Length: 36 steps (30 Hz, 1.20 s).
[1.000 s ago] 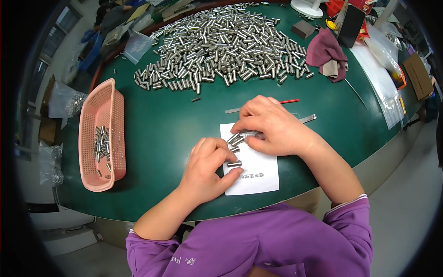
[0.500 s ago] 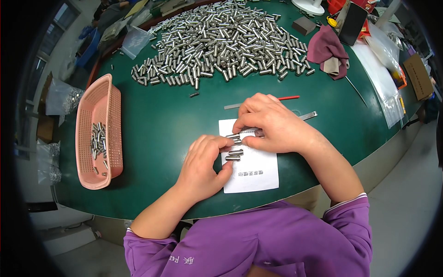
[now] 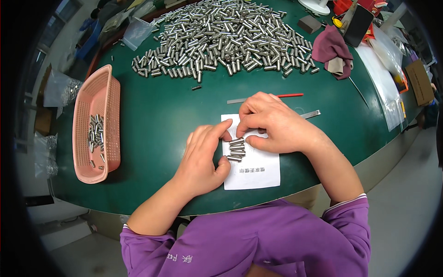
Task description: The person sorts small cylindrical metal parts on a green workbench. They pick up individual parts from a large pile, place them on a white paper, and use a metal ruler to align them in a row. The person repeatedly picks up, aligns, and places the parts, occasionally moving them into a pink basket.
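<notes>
Several short silvery metal pins (image 3: 237,150) lie side by side in a stacked row on a white printed paper sheet (image 3: 254,180). My left hand (image 3: 200,157) is at the row's left side, its thumb by the lowest pin and its forefinger stretched out above, with a gap between them. From the right, my right hand (image 3: 277,124) curls over the paper. Its thumb and forefinger close around the right end of the uppermost pin. What its other fingers may hold is hidden underneath.
A large heap of metal pins (image 3: 226,41) covers the far table. At left stands a pink basket (image 3: 115,134) with some pins inside. A red-handled tool (image 3: 290,95) and a metal strip (image 3: 311,114) lie beyond my right hand. A maroon cloth (image 3: 330,48) lies far right.
My left forefinger has lifted off and stretched out away from the pins. The pins now lie in a closer, more even row. The view has shifted slightly.
</notes>
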Motion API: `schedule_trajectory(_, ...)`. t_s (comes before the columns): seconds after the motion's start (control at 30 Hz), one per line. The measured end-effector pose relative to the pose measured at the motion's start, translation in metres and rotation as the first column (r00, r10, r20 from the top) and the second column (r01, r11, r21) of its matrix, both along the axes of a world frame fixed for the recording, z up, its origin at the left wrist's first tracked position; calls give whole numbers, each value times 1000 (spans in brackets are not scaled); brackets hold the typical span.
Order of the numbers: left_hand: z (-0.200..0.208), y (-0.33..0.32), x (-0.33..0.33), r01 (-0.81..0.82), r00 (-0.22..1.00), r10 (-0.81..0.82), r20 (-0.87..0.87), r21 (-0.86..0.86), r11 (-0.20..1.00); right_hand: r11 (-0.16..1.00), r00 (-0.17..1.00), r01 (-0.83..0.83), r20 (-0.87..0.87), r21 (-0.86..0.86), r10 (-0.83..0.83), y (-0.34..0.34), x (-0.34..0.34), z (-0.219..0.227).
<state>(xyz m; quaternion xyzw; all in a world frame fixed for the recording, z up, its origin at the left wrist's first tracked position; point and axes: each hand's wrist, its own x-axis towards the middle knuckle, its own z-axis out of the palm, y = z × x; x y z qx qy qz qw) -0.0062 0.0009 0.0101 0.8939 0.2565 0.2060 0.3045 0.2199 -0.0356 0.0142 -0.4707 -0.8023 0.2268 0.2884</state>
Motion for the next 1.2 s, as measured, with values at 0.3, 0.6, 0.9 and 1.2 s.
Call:
schedule_trajectory(0.3, -1, -1, -1, 26, 999, -27, 24, 18, 999, 999, 999, -34, -2, -10, 34, -1, 0, 2)
schedule_trajectory(0.6, -1, -2, -2, 46, 999, -46, 21, 26, 999, 998, 998, -61, -11, -26, 60, -2, -1, 4)
schedule_trajectory(0.9, -1, -2, -1, 49, 998, -50, 26, 19, 999, 997, 997, -76, -7, -10, 76, -2, 0, 4)
schedule_trajectory(1.2, -2, -1, -1, 45, 999, -44, 24, -7, 999, 999, 999, -50, 12, -14, 50, -3, 2, 5)
